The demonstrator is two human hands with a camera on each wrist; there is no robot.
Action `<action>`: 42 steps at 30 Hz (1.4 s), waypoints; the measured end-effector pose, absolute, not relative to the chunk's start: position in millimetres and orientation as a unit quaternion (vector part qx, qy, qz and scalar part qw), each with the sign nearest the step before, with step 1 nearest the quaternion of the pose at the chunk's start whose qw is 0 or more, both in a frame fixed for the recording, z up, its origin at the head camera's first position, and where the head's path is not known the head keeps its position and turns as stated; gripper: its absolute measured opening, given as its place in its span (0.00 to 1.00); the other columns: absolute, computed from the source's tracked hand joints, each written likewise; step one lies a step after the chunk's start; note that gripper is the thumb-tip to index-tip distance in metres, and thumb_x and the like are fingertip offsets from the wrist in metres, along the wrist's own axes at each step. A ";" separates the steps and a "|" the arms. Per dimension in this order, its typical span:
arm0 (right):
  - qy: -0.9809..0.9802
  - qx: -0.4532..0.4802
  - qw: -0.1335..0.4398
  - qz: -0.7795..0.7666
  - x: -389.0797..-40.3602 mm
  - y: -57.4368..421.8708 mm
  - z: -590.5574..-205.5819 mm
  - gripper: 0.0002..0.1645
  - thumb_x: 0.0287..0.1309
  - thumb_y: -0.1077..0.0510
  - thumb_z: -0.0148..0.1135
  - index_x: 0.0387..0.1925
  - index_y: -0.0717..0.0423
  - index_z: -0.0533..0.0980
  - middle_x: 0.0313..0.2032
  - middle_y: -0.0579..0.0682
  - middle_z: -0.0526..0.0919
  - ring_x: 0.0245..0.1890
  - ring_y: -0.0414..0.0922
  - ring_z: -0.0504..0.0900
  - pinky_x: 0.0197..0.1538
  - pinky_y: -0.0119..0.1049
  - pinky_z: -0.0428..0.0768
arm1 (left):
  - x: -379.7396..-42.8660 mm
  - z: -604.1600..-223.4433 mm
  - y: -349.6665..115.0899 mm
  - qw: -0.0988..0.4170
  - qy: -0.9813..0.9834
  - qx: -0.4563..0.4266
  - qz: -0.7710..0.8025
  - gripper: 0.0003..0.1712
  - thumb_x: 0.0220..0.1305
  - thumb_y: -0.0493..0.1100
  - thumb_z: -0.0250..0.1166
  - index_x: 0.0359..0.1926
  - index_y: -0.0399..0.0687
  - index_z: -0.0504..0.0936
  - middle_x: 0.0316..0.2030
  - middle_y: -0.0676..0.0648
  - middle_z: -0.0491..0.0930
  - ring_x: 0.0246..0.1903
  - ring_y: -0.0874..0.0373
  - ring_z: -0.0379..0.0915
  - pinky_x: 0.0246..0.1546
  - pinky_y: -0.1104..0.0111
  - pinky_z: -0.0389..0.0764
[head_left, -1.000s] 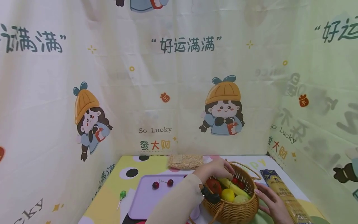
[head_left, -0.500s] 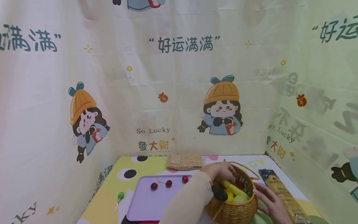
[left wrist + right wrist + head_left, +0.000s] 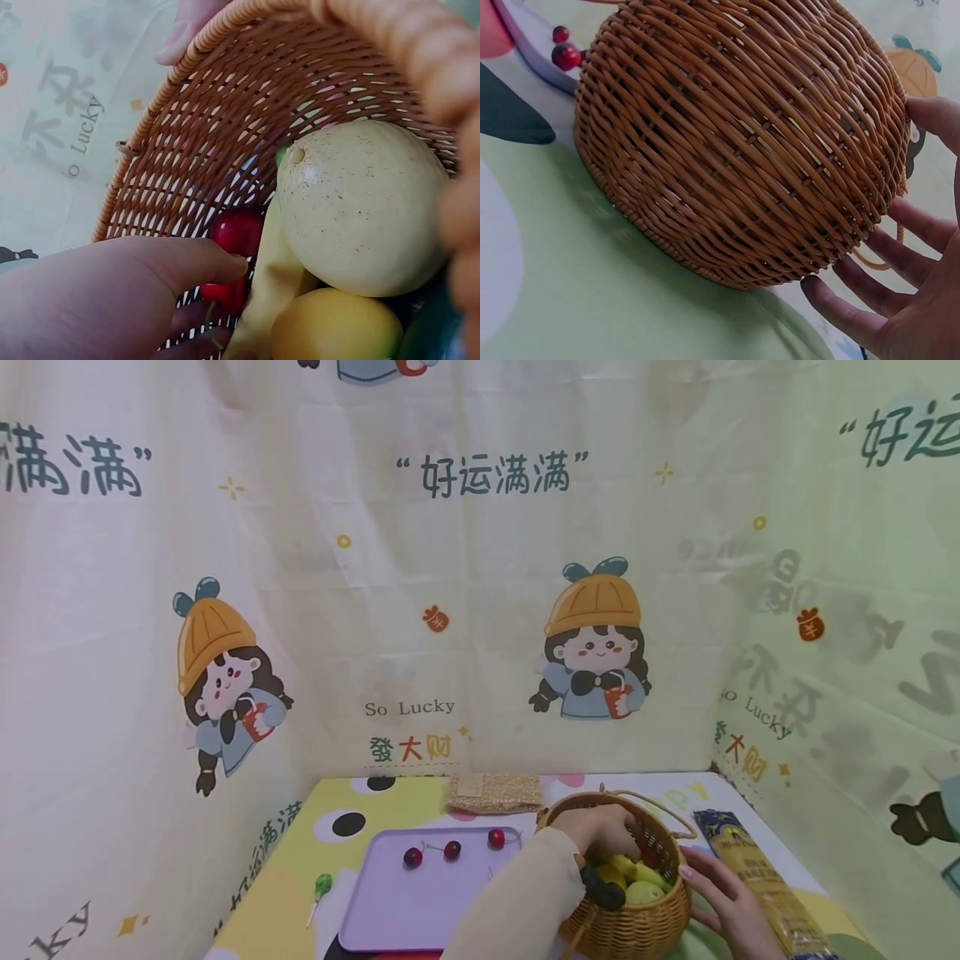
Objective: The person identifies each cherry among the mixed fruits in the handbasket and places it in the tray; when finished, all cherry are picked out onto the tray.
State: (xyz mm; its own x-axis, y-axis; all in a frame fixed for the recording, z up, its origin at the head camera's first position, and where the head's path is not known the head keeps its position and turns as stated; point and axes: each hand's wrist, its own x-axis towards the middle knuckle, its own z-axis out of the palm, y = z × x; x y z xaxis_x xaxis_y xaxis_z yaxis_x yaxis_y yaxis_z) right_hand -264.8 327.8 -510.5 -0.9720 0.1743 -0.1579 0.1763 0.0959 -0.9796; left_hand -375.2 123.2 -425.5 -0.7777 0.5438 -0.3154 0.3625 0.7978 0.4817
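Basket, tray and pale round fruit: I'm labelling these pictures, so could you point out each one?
Basket (image 3: pixel 739 146): right wrist view, on its woven outer wall.
Tray (image 3: pixel 412 900): head view, on its bare floor.
Pale round fruit (image 3: pixel 364 206): left wrist view, mid-surface.

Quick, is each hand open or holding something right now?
Left hand: inside the basket, at red fruit; grip cannot be told.
Right hand: open, touching the basket.

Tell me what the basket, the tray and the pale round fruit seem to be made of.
Basket: wicker or rattan-like strands, brown, slightly glossy; the open weave shows.
Tray: probably plastic, smooth lilac, with an even raised rim.
Pale round fruit: speckled, satin-smooth; real rind or moulded imitation, I can't tell.
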 end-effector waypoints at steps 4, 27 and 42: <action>0.740 0.116 -0.003 -0.662 -263.6 327.1 -512.4 0.46 0.82 0.36 0.61 0.86 0.55 0.62 0.84 0.67 0.63 0.62 0.37 0.81 0.63 0.57 0.89 | -372.8 -425.7 123.5 0.220 0.918 0.247 0.218 0.11 0.73 0.48 0.73 0.54 0.67 0.91 0.47 0.65 0.86 0.41 0.64 0.81 0.47 0.64 0.86; 0.734 0.100 0.001 -0.672 -261.4 330.8 -512.0 0.39 0.83 0.38 0.61 0.84 0.47 0.66 0.69 0.35 0.77 0.48 0.20 0.81 0.61 0.47 0.90 | -363.8 -404.8 105.9 0.133 0.918 0.284 0.243 0.07 0.71 0.47 0.76 0.47 0.61 0.97 0.44 0.64 0.90 0.50 0.71 0.82 0.52 0.74 0.84; 0.738 0.108 0.020 -0.666 -261.5 331.1 -504.2 0.45 0.82 0.36 0.61 0.87 0.50 0.62 0.77 0.48 0.74 0.46 0.17 0.78 0.63 0.50 0.89 | -350.4 -389.9 73.7 0.112 0.873 0.363 0.306 0.12 0.70 0.43 0.78 0.53 0.56 0.96 0.45 0.64 0.88 0.39 0.72 0.79 0.37 0.77 0.82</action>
